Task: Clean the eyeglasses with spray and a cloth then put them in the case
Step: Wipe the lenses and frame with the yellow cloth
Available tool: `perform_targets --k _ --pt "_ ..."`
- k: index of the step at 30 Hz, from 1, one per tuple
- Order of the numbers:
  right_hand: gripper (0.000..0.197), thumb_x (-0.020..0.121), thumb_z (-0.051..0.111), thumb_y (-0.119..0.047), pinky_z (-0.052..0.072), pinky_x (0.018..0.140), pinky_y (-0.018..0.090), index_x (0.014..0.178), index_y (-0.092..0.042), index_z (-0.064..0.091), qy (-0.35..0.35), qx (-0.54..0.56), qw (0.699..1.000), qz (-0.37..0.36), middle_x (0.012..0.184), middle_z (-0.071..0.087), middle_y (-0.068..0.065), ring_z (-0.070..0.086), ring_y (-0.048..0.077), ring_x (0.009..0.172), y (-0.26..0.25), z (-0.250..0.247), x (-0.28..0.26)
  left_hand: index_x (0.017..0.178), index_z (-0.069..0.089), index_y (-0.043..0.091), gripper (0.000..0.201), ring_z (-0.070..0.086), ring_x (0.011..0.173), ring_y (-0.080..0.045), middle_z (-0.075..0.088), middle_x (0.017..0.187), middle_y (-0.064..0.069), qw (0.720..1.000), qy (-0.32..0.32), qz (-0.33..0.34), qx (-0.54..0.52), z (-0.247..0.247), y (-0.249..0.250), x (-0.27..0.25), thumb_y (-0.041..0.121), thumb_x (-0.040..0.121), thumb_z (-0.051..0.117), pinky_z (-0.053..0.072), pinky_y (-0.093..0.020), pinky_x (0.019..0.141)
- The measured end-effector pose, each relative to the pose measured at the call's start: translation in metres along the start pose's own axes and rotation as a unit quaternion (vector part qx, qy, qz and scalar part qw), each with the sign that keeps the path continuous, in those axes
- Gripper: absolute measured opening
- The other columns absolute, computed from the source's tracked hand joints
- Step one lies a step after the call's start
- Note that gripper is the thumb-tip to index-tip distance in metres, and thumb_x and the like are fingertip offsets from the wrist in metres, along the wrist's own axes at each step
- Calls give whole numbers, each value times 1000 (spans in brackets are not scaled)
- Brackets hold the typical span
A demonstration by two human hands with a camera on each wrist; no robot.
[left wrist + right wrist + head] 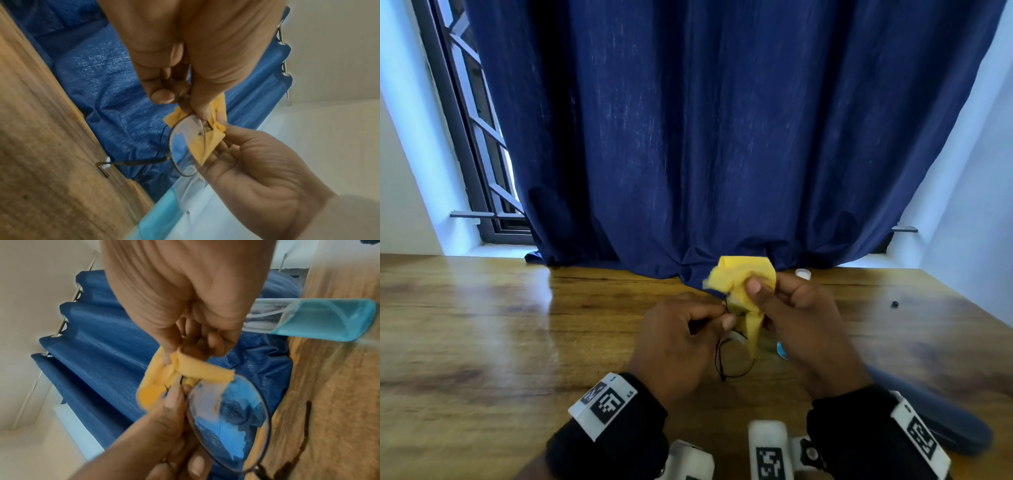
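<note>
Small letters "LS" beside the square marker on the left wristband [604, 403].

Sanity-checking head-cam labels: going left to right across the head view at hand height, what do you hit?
Left hand pinching the thin black wire-frame eyeglasses → crumpled yellow cleaning cloth → right hand gripping the cloth → dark blue oblong glasses case on the wooden table.
</note>
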State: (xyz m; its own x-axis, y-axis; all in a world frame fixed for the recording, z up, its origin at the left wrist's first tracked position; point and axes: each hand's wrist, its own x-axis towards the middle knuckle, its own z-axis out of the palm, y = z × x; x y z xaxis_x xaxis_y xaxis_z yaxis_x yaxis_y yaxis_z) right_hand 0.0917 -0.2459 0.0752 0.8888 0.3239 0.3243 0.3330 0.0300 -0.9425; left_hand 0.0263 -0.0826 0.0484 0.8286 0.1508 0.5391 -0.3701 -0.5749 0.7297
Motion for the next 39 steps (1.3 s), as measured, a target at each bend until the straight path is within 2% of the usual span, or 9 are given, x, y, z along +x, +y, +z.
perform_targets --k 4,7,11,15,21,26,29,34,39 --pt "31 84 79 -16 61 92 41 113 -17 69 -55 10 997 58 101 81 2 77 17 96 2 4 1 74 76 15 19 60 66 -16 66 72 1 999 3 -3 44 -5 -5 2 26 91 74 51 -42 64" --pt "38 75 86 -26 64 80 38 104 -8 70 -18 13 999 44 86 81 8 79 24 83 1 6 -1 82 79 24 13 63 72 -11 69 78 7 998 -20 7 60 -3 0 0 27 92 72 52 -31 65" --pt "31 83 79 -35 60 59 30 93 -5 75 24 30 999 11 71 78 9 75 19 63 0 8 -1 86 81 26 12 65 76 -14 72 78 6 999 -33 27 30 0 3 -1 24 93 72 52 -29 67" --pt "23 97 63 -30 62 82 52 91 -14 79 26 6 999 -22 86 79 13 76 34 87 4 4 2 87 82 25 8 68 77 -11 75 81 7 1000 6 -1 6 -2 -2 1 25 91 75 55 -34 72" --pt "16 92 69 -16 61 90 48 106 -18 75 -39 27 999 -9 100 81 6 77 24 97 4 1 1 85 82 25 8 66 78 -10 72 79 9 999 24 3 37 -9 -4 3 23 90 76 50 -20 68" --pt "52 68 86 -52 60 87 46 93 -7 77 -3 38 999 32 88 76 20 75 31 84 10 7 3 86 81 30 10 66 78 -8 72 79 11 999 -13 24 47 -4 1 1 23 91 75 52 -25 68" --pt "68 70 79 -64 55 74 44 86 1 72 24 30 999 30 80 66 30 64 30 71 13 5 5 84 81 29 11 63 73 -5 69 74 18 999 -31 25 32 -3 4 0 24 91 74 44 -12 62" --pt "26 90 70 -29 57 96 50 106 -11 79 -60 110 991 43 102 78 19 73 38 103 9 2 2 81 80 27 13 63 73 -13 69 75 6 999 -18 31 27 -4 -1 1 20 90 76 49 -23 64" --pt "29 78 84 -32 58 67 30 88 -6 78 0 26 999 18 83 78 16 72 21 74 3 1 1 85 81 29 11 65 81 -8 70 79 12 999 4 27 34 -7 1 1 19 89 77 46 -10 67"
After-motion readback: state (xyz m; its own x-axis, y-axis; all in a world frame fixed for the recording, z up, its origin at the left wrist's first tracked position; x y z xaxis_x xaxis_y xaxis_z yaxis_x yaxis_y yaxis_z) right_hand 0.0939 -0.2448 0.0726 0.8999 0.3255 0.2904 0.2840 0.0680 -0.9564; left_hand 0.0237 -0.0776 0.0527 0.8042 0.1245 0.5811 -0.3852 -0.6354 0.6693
